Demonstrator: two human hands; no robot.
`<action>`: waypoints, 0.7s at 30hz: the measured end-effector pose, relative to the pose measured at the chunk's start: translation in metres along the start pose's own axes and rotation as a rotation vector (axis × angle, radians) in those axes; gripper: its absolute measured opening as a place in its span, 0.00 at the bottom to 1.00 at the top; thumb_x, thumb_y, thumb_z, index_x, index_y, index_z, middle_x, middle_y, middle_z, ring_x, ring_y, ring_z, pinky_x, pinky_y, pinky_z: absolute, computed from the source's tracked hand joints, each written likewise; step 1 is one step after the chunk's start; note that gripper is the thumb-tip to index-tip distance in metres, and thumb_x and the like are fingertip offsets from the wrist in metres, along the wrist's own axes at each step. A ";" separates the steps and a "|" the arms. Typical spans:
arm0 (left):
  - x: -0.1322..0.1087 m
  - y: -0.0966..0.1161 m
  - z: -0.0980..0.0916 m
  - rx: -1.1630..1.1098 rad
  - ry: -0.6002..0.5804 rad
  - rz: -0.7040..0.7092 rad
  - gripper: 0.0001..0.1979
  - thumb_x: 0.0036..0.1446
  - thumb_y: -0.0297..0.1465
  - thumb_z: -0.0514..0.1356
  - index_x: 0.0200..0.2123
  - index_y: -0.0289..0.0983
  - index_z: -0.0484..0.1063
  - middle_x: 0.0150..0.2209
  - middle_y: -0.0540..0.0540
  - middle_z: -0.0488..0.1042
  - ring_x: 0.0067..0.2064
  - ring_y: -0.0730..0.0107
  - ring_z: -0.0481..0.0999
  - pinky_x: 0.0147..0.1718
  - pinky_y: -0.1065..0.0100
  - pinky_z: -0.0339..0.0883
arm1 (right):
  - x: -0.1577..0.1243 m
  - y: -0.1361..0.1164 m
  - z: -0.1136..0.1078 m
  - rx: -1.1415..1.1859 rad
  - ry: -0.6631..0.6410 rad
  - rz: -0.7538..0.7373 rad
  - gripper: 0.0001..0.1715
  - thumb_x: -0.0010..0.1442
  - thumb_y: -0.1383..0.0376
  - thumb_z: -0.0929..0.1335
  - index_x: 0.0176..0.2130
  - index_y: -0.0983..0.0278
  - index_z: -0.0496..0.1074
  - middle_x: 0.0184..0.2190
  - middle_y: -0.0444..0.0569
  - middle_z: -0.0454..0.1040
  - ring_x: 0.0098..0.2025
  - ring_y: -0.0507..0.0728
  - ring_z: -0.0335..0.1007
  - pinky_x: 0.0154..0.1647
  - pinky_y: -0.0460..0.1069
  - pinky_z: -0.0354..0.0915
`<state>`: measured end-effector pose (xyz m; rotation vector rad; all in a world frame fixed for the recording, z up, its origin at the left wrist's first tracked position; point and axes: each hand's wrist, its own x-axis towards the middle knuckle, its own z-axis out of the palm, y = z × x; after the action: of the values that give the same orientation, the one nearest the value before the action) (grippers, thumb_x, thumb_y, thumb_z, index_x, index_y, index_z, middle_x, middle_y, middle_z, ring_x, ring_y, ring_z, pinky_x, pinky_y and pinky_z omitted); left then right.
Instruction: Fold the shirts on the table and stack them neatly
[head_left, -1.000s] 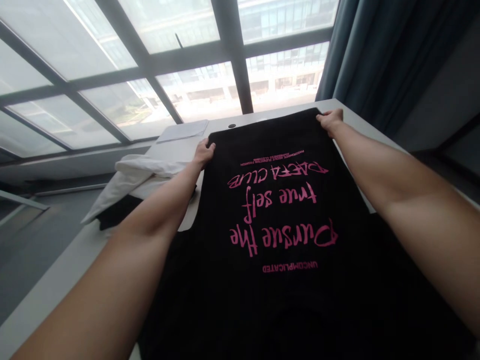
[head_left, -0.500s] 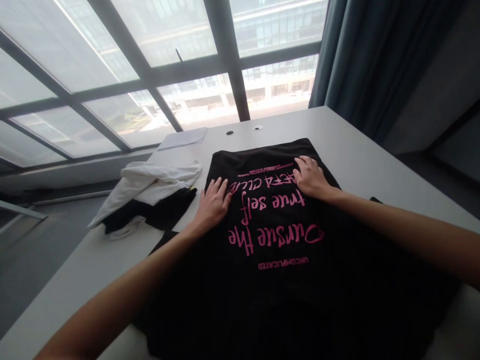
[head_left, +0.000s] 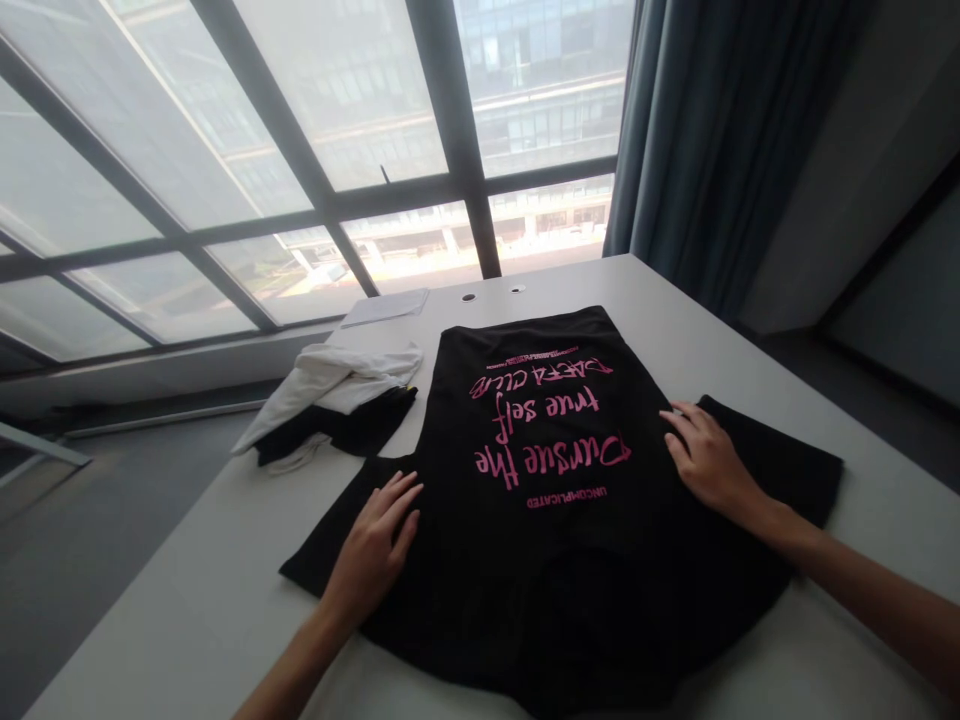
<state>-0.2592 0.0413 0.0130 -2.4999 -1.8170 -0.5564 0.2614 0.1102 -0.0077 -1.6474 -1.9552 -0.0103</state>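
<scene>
A black T-shirt (head_left: 540,560) with pink lettering lies spread on a white table, its hem at the far side and its collar end toward me. The lettering appears upside down from here. My left hand (head_left: 375,545) rests flat on the shirt near the left sleeve, fingers stretched out. On the other side, my right hand (head_left: 709,455) lies open on the cloth where the right sleeve joins the body. Neither hand grips the fabric.
White and black clothes (head_left: 337,395) lie heaped at the table's left edge. Behind them are some papers (head_left: 386,307). Two round cable holes (head_left: 469,298) sit near the far edge of the white table (head_left: 660,330). Windows and a blue-grey curtain (head_left: 690,150) stand beyond.
Both hands have slid back toward me and outward, from the shirt's hem area to near its sleeves. The shirt stays spread out, with both sleeves now showing. The view has tilted slightly upward.
</scene>
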 end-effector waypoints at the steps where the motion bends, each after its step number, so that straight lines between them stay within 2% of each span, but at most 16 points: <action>1: -0.004 -0.001 0.002 0.013 -0.034 0.019 0.26 0.71 0.39 0.49 0.70 0.47 0.59 0.69 0.46 0.62 0.71 0.54 0.56 0.69 0.45 0.52 | -0.010 -0.004 0.001 -0.008 -0.022 -0.034 0.31 0.68 0.58 0.58 0.67 0.60 0.65 0.66 0.57 0.64 0.69 0.70 0.56 0.67 0.68 0.57; 3: -0.011 -0.005 0.005 0.059 -0.113 0.050 0.29 0.71 0.41 0.50 0.72 0.49 0.52 0.72 0.46 0.56 0.73 0.51 0.51 0.67 0.39 0.50 | -0.028 -0.011 0.003 -0.028 -0.091 -0.112 0.32 0.70 0.56 0.58 0.69 0.59 0.61 0.70 0.55 0.58 0.72 0.69 0.51 0.69 0.69 0.54; 6: -0.021 -0.016 0.007 0.138 -0.200 0.061 0.30 0.71 0.43 0.51 0.73 0.52 0.48 0.73 0.47 0.51 0.73 0.48 0.47 0.66 0.36 0.50 | -0.045 -0.008 0.002 -0.056 -0.197 -0.168 0.34 0.71 0.52 0.57 0.72 0.57 0.54 0.73 0.53 0.51 0.73 0.66 0.46 0.69 0.70 0.51; 10: -0.033 -0.031 0.005 0.180 -0.213 0.065 0.30 0.71 0.42 0.51 0.72 0.54 0.48 0.73 0.48 0.51 0.73 0.49 0.48 0.65 0.38 0.52 | -0.050 0.008 -0.004 -0.082 -0.280 -0.161 0.34 0.72 0.49 0.57 0.71 0.57 0.56 0.72 0.53 0.51 0.74 0.65 0.45 0.70 0.69 0.49; 12: -0.036 -0.030 0.002 0.185 -0.194 0.063 0.29 0.70 0.42 0.51 0.72 0.53 0.50 0.72 0.47 0.52 0.73 0.48 0.50 0.65 0.37 0.54 | -0.050 0.009 -0.008 -0.085 -0.277 -0.161 0.34 0.72 0.49 0.57 0.70 0.57 0.58 0.72 0.53 0.51 0.74 0.65 0.45 0.70 0.69 0.49; 14: -0.036 -0.019 -0.003 0.180 -0.164 0.075 0.29 0.70 0.41 0.52 0.71 0.50 0.54 0.72 0.45 0.53 0.73 0.46 0.49 0.64 0.35 0.53 | -0.051 0.002 -0.015 -0.089 -0.226 -0.158 0.33 0.72 0.51 0.57 0.70 0.58 0.58 0.72 0.53 0.51 0.74 0.65 0.45 0.70 0.69 0.49; 17: -0.032 0.020 -0.012 0.122 -0.160 0.167 0.28 0.70 0.40 0.53 0.71 0.48 0.56 0.72 0.45 0.54 0.73 0.49 0.49 0.67 0.36 0.48 | -0.059 -0.024 -0.025 -0.075 -0.131 -0.168 0.32 0.72 0.55 0.58 0.71 0.58 0.58 0.72 0.53 0.52 0.74 0.65 0.45 0.71 0.69 0.48; 19: -0.028 0.051 -0.015 0.047 -0.202 0.251 0.28 0.71 0.38 0.53 0.71 0.50 0.54 0.72 0.46 0.55 0.73 0.53 0.50 0.69 0.41 0.47 | -0.070 -0.046 -0.029 -0.026 -0.148 -0.221 0.32 0.72 0.57 0.59 0.71 0.56 0.56 0.72 0.51 0.52 0.74 0.65 0.43 0.72 0.68 0.47; 21: -0.026 0.078 -0.014 -0.010 -0.264 0.330 0.29 0.71 0.37 0.52 0.72 0.50 0.50 0.72 0.47 0.54 0.73 0.54 0.50 0.69 0.42 0.46 | -0.084 -0.065 -0.032 0.040 -0.246 -0.319 0.33 0.72 0.57 0.60 0.72 0.54 0.53 0.73 0.48 0.49 0.74 0.64 0.41 0.72 0.67 0.46</action>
<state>-0.1985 -0.0110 0.0348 -2.9089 -1.4106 -0.2325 0.2221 0.0078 0.0058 -1.3479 -2.3710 0.1127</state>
